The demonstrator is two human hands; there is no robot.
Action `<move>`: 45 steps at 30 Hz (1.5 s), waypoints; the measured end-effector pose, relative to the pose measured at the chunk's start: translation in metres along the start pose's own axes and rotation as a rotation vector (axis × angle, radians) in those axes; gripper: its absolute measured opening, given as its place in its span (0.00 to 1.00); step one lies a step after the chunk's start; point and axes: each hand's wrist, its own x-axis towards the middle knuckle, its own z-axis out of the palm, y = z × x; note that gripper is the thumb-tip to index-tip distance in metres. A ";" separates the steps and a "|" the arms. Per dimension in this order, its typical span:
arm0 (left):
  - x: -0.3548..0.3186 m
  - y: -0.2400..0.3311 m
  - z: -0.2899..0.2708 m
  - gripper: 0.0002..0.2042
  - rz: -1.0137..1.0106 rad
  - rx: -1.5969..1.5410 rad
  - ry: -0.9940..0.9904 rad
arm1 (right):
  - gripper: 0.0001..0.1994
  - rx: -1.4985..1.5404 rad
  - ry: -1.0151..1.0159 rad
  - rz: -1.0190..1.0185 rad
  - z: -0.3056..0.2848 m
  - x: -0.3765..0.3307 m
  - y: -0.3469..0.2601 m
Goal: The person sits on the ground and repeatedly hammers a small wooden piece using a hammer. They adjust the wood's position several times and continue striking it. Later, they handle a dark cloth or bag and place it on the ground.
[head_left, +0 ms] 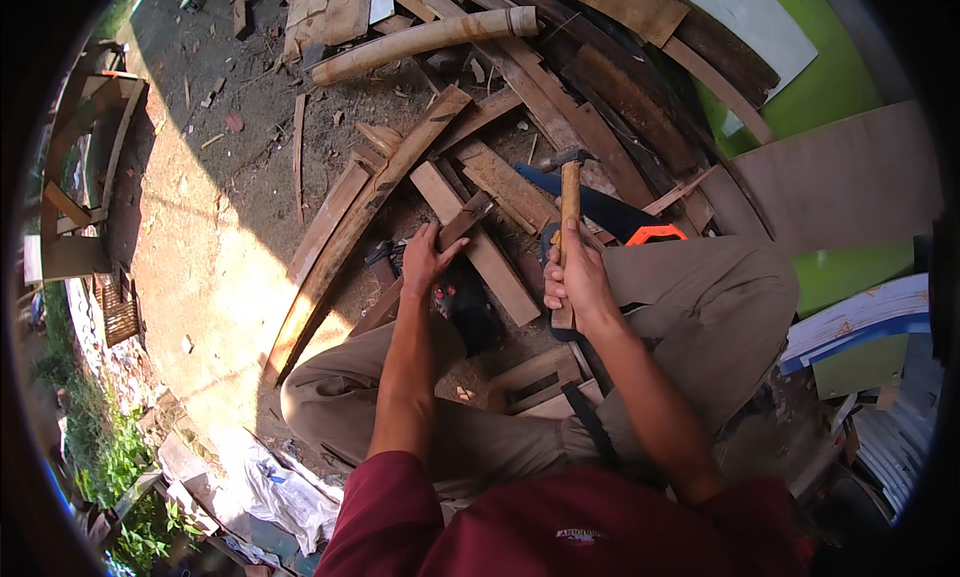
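Dirt ground [260,112] with loose timber [625,87] and an upright hammer [570,189]

Sunlight falls along the ground's left edge, while the work sits in shade nearer its middle, between the seated person's spread trouser legs [690,292]. Boards and a round pole [425,45] crowd toward the far edge and the far right corner, overlapping at odd angles, as if dropped wherever they fitted.

The right hand [585,277] has its grip wrapped around the hammer's handle, just inside the right knee, head uppermost; that hold probably keeps the weight balanced and the striking end away from the leg. The left hand [425,262] has its grip pinching the near end of a short dark piece of wood [468,216], thumb on one side and fingers on the other. This piece lies across a paler plank [500,277], which seems to serve as a rest under it, and the hand likely keeps it from shifting.

The hammer has a pale, yellowish wooden handle and a dark metal head. The short piece is brown, straight-sided and rough. Just beyond the right knee, a dark blue blade with an orange handle [655,234] lies among the boards.
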 end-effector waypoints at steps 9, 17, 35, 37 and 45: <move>0.007 0.009 -0.105 0.30 -0.179 -0.408 -0.033 | 0.26 -0.034 -0.165 -0.038 -0.023 -0.087 0.029; 0.005 0.001 -0.210 0.30 -0.172 -0.616 0.038 | 0.26 -0.197 -0.261 -0.011 -0.025 -0.097 0.065; -0.030 0.180 -0.338 0.34 0.222 -1.024 0.553 | 0.20 -0.256 -0.274 -0.642 -0.013 -0.136 0.028; -0.024 0.177 -0.355 0.35 0.270 -1.002 0.699 | 0.20 -0.253 -0.333 -0.687 -0.013 -0.137 0.025; -0.008 0.173 -0.320 0.37 0.270 -1.055 1.119 | 0.23 -0.278 -0.284 -0.612 -0.020 -0.143 0.038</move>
